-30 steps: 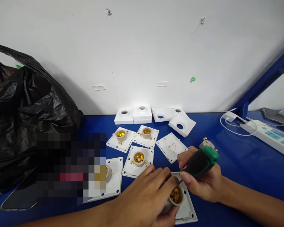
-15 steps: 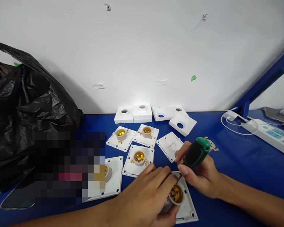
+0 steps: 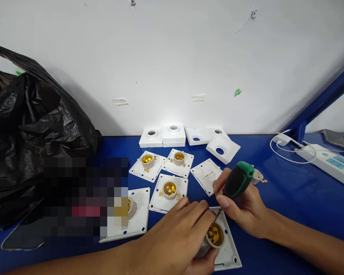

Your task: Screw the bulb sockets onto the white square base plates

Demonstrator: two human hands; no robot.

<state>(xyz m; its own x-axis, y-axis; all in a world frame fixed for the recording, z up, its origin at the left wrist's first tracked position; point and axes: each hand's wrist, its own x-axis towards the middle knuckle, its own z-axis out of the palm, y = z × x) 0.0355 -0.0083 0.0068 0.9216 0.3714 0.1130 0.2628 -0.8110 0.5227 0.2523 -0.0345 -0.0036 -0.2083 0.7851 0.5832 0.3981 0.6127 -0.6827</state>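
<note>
My right hand [image 3: 243, 206] is closed around a green and black screwdriver [image 3: 238, 179], tilted with its shaft running down to the left. The shaft's lower end reaches into the brass-lined lamp socket [image 3: 215, 235], where the tip is hard to make out. Closed around that socket from the left is my left hand [image 3: 186, 236], its fingers hiding part of the rim. Under the socket lies a square white base plate [image 3: 227, 252]. Behind my hands, a finished-looking socket on its plate [image 3: 169, 190] lies face up, and a bare plate [image 3: 206, 175] sits beside my right fingers.
White square covers [image 3: 174, 136] with round holes stand along the wall. More socket plates [image 3: 147, 162] lie left of centre. A black plastic bag [image 3: 43, 114] fills the left, beside a dark phone-like slab [image 3: 23, 233]. A power strip [image 3: 332, 158] with white cables is at right.
The screwdriver handle has turned slightly and stands a little more upright. My left hand stays on the socket. The whole view has shifted slightly.
</note>
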